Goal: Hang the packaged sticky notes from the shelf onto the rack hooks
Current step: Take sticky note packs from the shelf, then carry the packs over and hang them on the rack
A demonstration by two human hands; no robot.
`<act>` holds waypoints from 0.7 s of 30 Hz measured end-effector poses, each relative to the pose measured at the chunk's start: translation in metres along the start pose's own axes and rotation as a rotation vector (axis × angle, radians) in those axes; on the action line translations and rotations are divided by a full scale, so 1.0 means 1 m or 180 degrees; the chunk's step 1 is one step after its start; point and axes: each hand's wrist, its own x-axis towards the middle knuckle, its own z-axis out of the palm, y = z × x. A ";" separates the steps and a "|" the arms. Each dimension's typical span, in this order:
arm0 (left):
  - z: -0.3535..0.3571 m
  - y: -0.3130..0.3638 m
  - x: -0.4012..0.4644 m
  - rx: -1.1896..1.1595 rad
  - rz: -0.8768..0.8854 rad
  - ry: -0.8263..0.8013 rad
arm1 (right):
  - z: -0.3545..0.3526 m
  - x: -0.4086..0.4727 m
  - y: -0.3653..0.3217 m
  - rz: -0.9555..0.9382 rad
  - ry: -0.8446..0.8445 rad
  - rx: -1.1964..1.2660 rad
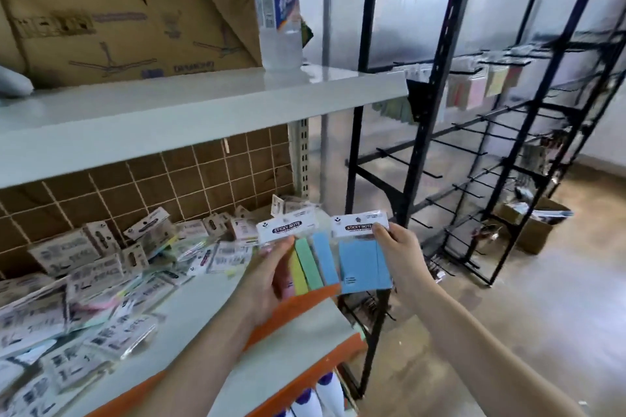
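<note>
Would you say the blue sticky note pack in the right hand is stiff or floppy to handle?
The blue pack hangs flat from the right hand, pinched only at its top: probably fairly stiff and light. Its glossy wrap may be slippery.

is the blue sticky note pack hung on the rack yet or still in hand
Still in hand. The right hand pinches the blue pack by its header card, near the shelf, short of the rack hooks.

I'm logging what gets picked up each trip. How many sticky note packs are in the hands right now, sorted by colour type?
Multicolour strip pack, in the left hand: 1
All-blue pack, in the right hand: 1
Total held: 2
The packs piled on the shelf are too blurred and overlapped to count.
</note>
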 end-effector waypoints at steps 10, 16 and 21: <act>0.171 -0.071 0.022 -0.0397 -0.0392 -0.0509 | -0.183 0.023 0.001 -0.0188 0.0390 -0.0124; 0.242 -0.114 0.031 -0.0739 -0.0750 -0.0801 | -0.257 0.027 -0.001 -0.0266 0.0581 -0.0053; 0.289 -0.129 0.041 -0.0753 -0.0815 -0.1093 | -0.306 0.037 -0.006 -0.0454 0.0832 -0.0068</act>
